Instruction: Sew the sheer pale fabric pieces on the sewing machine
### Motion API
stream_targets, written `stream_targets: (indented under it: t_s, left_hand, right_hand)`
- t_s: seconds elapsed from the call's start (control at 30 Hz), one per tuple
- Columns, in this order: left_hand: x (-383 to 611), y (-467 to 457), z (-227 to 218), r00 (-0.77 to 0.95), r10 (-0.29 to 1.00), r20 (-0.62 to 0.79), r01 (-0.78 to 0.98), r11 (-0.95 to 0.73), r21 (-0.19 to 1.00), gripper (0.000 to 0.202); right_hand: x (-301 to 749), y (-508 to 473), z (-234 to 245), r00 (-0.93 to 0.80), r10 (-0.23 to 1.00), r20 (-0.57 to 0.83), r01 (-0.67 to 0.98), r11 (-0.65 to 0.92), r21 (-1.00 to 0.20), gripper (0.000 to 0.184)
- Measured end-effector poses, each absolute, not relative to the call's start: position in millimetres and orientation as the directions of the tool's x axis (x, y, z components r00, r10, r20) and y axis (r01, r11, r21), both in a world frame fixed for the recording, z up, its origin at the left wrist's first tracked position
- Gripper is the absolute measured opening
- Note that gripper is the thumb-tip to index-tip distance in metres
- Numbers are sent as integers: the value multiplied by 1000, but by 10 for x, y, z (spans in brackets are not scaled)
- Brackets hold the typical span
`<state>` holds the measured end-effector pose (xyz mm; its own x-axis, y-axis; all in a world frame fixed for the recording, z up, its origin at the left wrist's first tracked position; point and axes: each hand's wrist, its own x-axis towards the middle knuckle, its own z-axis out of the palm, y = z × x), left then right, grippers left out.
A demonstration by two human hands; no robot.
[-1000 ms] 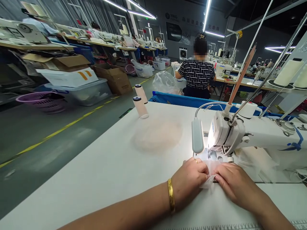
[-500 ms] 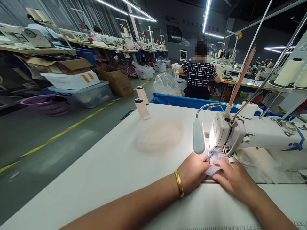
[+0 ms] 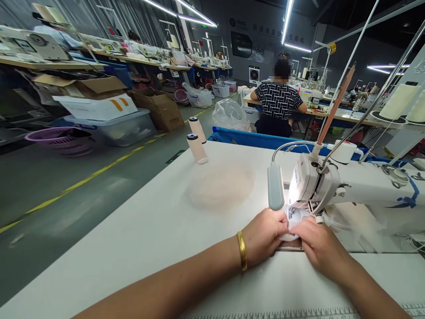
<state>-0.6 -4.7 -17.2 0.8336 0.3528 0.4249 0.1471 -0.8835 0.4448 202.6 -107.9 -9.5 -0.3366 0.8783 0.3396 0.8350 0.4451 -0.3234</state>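
A small piece of white fabric point(image 3: 289, 236) lies under the needle area of a white sewing machine point(image 3: 308, 181). My left hand point(image 3: 264, 235), with a gold bracelet point(image 3: 242, 251) at the wrist, pinches the fabric's left side. From the right, my right hand point(image 3: 317, 241) grips the same fabric, its fingers closed close to the left fingertips. Part of the fabric is hidden by my fingers and the presser foot. A grey lamp point(image 3: 275, 187) on a bent neck hangs just above my left hand, and light falls on the needle area.
Two thread cones point(image 3: 197, 148) stand at the far left of the white table point(image 3: 139, 243). A ruler scale point(image 3: 282, 313) runs along the near edge. Beyond a blue cloth trough point(image 3: 245, 137) sits a co-worker point(image 3: 278, 99). Boxes and a purple basket point(image 3: 61, 141) line the aisle.
Both hands have shifted slightly; my right fingers have come in closer to my left ones. The fabric between them now looks more gathered and curved.
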Motion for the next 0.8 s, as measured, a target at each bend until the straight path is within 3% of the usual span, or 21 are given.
stream_targets:
  t_s: [0.17, 0.57, 0.8]
  left_hand:
    - [-119, -216, -190, 860, 260, 439, 134, -945, 298, 20]
    - [-33, -43, -314, 815, 243, 525, 144, -964, 222, 16]
    - [-56, -48, -326, 811, 170, 560, 74, -979, 189, 16]
  right_hand:
    - [2016, -1196, -86, -430, 858, 279, 852, 488, -187, 25]
    - [2058, -1088, -160, -361, 857, 368, 868, 453, -202, 31]
    - [2054, -1102, -200, -371, 841, 393, 873, 460, -161, 27]
